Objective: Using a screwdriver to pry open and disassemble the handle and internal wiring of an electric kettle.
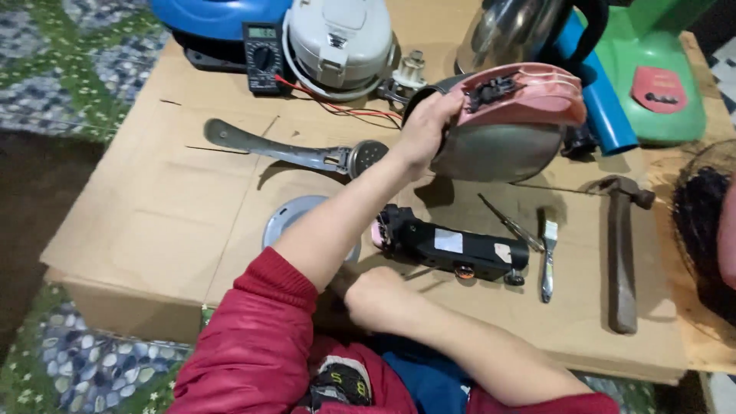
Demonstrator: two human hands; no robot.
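While the left hand grips one steel kettle body with a pink base, the right hand rests closed, holding nothing visible. Below the kettle lie one black handle housing, one screwdriver, one small brush and one hammer.

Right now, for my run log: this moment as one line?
left hand: grips tilted kettle body | right hand: fist beside black handle part | hammer: untouched
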